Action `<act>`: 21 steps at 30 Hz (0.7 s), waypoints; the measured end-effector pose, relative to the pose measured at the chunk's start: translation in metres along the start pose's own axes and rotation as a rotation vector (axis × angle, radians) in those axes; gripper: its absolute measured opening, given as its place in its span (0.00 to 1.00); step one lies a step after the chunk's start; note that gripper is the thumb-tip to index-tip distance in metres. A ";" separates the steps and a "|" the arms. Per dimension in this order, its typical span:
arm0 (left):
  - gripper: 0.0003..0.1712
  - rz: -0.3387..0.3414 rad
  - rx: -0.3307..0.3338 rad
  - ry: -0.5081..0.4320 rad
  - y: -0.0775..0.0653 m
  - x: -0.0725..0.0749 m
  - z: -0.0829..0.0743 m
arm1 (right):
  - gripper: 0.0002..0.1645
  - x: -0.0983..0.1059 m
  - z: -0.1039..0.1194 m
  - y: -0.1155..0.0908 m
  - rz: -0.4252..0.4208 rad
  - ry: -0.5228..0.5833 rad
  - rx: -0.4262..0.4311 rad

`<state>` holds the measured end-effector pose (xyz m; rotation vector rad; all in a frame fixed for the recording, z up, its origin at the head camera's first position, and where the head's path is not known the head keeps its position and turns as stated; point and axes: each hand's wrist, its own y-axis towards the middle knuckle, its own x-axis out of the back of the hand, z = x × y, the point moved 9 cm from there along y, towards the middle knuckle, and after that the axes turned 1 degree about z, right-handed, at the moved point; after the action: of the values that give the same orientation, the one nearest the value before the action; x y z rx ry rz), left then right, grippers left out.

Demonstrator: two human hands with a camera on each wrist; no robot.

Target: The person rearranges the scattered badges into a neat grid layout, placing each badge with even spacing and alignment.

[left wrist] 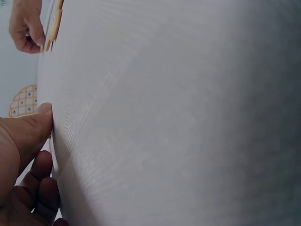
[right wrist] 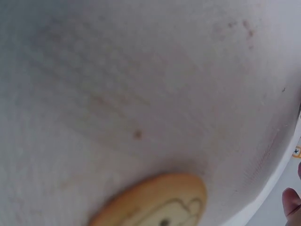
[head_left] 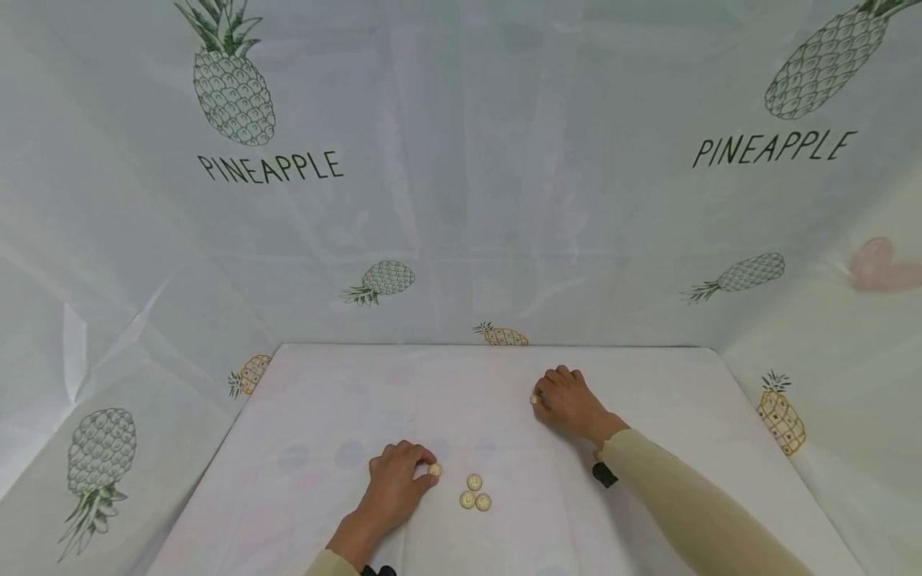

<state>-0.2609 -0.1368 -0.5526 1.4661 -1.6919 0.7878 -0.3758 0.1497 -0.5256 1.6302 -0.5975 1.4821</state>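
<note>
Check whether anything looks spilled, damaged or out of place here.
Nothing looks spilled or damaged. Mildly odd: one round piece lies partly hidden by the right sleeve, apart from the three clustered pieces.

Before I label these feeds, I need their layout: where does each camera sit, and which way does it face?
Head: on the head, facing forward and down at the table; left hand, right hand and sleeves show.
Left wrist: looks low across the table, which appears sideways; left fingers at the left edge, right hand beyond.
Right wrist: faces the table close up, one disc at the bottom; fingers, likely the right hand's, at the right edge.
Shared: head and left wrist both show both hands.
</note>
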 end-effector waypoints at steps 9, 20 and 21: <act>0.11 0.000 -0.004 0.000 -0.001 0.000 0.000 | 0.07 0.001 0.002 -0.001 0.015 0.005 -0.029; 0.11 -0.019 -0.022 0.007 -0.001 0.002 -0.001 | 0.10 0.002 0.001 0.000 0.011 -0.012 -0.044; 0.11 -0.020 -0.024 0.014 -0.001 0.001 -0.001 | 0.10 0.002 0.000 0.000 0.016 -0.011 -0.049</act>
<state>-0.2597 -0.1366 -0.5509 1.4562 -1.6677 0.7631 -0.3752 0.1501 -0.5238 1.5998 -0.6491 1.4596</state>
